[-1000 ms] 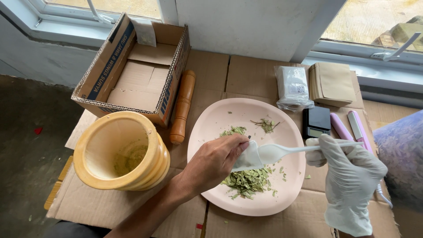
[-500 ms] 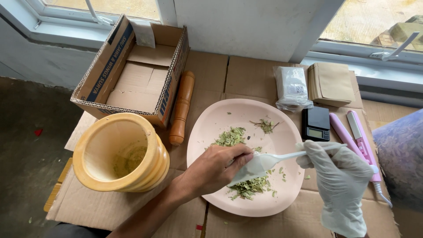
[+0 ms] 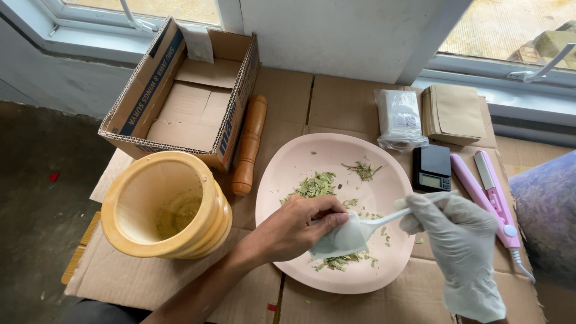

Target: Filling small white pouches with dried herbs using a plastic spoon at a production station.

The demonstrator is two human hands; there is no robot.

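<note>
My bare left hand point(image 3: 300, 225) pinches a small translucent white pouch point(image 3: 339, 241) over the near side of a pale pink plate point(image 3: 300, 157). My gloved right hand point(image 3: 459, 240) holds a white plastic spoon point(image 3: 396, 214) by its handle, with the bowl resting at the pouch's mouth. Crushed green dried leaves point(image 3: 315, 185) lie scattered on the plate. A smaller heap shows just below the pouch.
A yellow wooden mortar point(image 3: 162, 204) stands to the left, with a wooden pestle point(image 3: 249, 144) beside an open cardboard box point(image 3: 180, 96). Behind the plate are a packet of white bags point(image 3: 399, 117), brown envelopes point(image 3: 453, 114), a small black scale point(image 3: 432, 168) and a pink sealer point(image 3: 486, 192).
Both hands have shifted toward the near edge of the plate. The spoon's bowl has come down to the pouch, and the leaf heap under it now looks smaller.
</note>
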